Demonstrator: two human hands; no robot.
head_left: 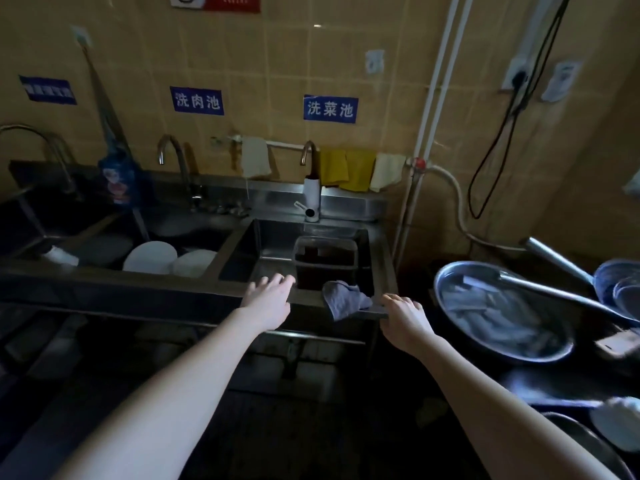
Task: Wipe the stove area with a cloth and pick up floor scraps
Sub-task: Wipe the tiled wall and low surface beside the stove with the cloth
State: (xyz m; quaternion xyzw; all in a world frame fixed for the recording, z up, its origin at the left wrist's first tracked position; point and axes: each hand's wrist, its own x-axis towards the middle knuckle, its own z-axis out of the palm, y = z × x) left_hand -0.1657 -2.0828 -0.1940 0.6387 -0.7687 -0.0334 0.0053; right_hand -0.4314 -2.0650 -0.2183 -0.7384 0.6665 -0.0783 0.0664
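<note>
A grey cloth (343, 299) hangs draped over the front rim of the right steel sink (384, 258). My left hand (268, 299) reaches over that rim to the left of the cloth, fingers relaxed and holding nothing. My right hand (403, 315) is at the rim's right corner, just right of the cloth, fingers curled over the rim's edge; whether they touch the cloth I cannot tell. The floor (311, 427) below is dark, with a pale scrap (431, 412) lying on it.
A dark plastic bin (325, 261) stands inside the right sink. White plates (152, 258) fill the left sink. A large steel basin (502, 310) and ladles (568, 265) crowd the right side. Yellow and white cloths (349, 169) hang on the wall rail behind the tap (308, 152).
</note>
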